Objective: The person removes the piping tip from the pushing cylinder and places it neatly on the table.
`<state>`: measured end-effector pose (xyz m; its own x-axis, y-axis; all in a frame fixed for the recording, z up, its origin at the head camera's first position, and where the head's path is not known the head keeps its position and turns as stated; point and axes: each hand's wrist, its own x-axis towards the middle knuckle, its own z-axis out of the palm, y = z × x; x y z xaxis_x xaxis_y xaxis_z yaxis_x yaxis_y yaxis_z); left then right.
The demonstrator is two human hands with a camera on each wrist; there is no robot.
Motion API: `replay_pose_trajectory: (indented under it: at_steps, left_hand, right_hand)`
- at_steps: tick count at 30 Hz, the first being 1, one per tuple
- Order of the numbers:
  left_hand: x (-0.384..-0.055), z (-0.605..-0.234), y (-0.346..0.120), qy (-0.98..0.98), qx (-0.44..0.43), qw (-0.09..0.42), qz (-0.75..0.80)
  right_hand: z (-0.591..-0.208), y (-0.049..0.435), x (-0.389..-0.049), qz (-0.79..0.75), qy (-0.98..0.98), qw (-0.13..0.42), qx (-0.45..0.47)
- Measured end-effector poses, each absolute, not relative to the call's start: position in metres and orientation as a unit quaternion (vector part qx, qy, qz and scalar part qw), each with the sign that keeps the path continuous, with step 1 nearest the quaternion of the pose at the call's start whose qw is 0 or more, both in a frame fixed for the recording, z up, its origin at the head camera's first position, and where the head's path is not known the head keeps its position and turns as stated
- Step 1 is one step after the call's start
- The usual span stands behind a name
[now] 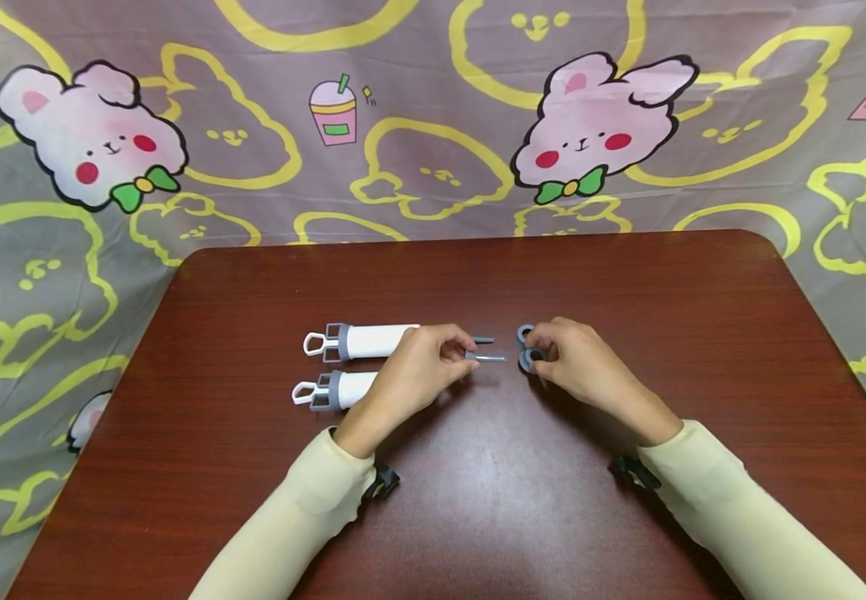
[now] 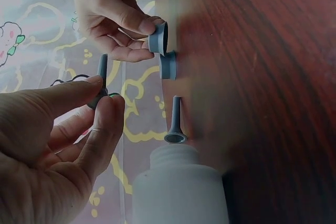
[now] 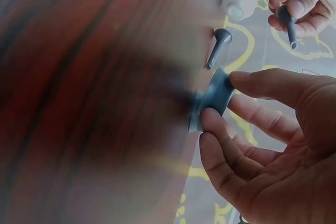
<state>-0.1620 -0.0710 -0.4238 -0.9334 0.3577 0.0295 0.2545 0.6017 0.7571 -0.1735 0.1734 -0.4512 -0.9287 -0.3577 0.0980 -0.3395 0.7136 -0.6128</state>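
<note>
My left hand point(image 1: 417, 362) pinches a slim grey nozzle point(image 1: 488, 358) between thumb and fingertips, its narrow end pointing right. A second grey nozzle point(image 2: 176, 116) lies on the table by the threaded neck of a white tube point(image 2: 178, 192). My right hand point(image 1: 578, 354) grips a grey screw ring point(image 3: 216, 95) between thumb and fingers. Another grey ring point(image 2: 168, 66) stands right beside the held one. Two white syringe-like tubes lie side by side; the far one point(image 1: 380, 342) and the near one point(image 1: 357, 388) are partly hidden by my left hand and forearm.
Each tube has a grey collar point(image 1: 333, 390) and a white loop handle point(image 1: 303, 392) at its left end. All this rests on a dark red-brown wooden table point(image 1: 470, 517). A patterned cloth point(image 1: 433, 108) hangs behind and around the table.
</note>
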Motion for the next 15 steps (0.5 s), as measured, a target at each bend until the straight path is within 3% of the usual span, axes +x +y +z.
replay_pose_trajectory:
  at_steps: [15]
  left_hand:
    - [-0.1614, -0.4244, -0.0709, 0.896, 0.163, 0.082, 0.405]
  right_hand:
    - [-0.4550, 0.1724, -0.1744, -0.341, 0.924, 0.023, -0.169]
